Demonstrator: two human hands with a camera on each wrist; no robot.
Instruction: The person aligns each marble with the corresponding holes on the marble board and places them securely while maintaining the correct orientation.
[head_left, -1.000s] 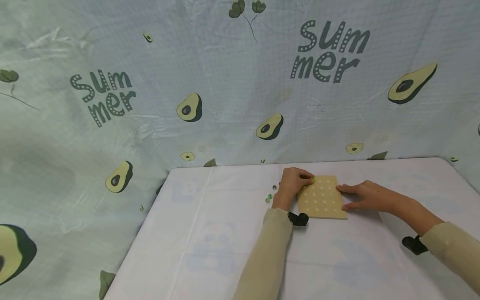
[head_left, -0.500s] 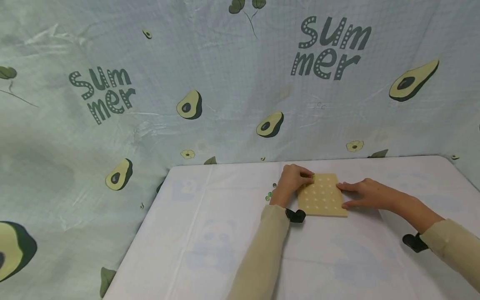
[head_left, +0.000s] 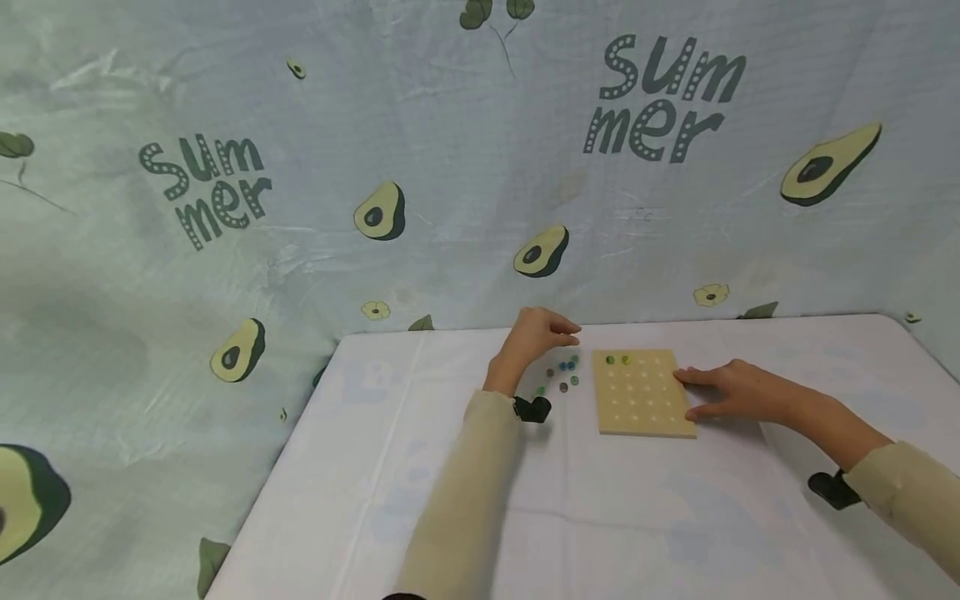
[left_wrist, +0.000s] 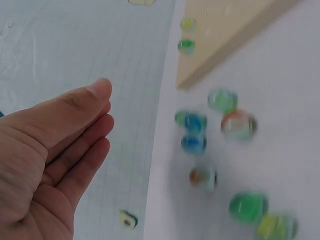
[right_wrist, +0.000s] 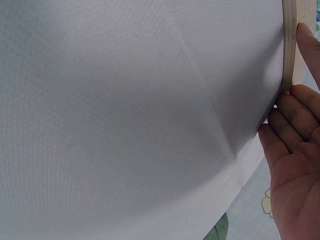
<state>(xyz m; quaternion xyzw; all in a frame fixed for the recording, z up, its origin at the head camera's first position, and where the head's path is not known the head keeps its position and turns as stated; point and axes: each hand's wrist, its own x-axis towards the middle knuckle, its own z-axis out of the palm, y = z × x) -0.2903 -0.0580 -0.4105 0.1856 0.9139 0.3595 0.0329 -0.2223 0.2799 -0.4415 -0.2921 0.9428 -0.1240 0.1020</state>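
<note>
Tan board [head_left: 643, 398]: right hand [head_left: 738, 392] touching edge; left hand [head_left: 528, 343] near marbles [head_left: 574, 380], all fingers [left_wrist: 87, 165] released.

Long, plain beige fabric sleeves [head_left: 457, 500] here, kinda loose-looking. Small black wrist-worn gadgets [head_left: 532, 409] with rounded, almost heart-like lobes poke out by both cuffs [head_left: 491, 406].

Took the board [head_left: 645, 392] for wood: smooth, matt, layered along its edge [right_wrist: 288, 47]. Read the marbles [left_wrist: 248, 207] as glass, glossy and translucent. Logged the backdrop [head_left: 465, 125] as plastic-looking sheet, wrinkled, low sheen. Read the sleeves [head_left: 453, 500] as matt cloth, the table cover [head_left: 637, 492] as matt, finely textured fabric.
</note>
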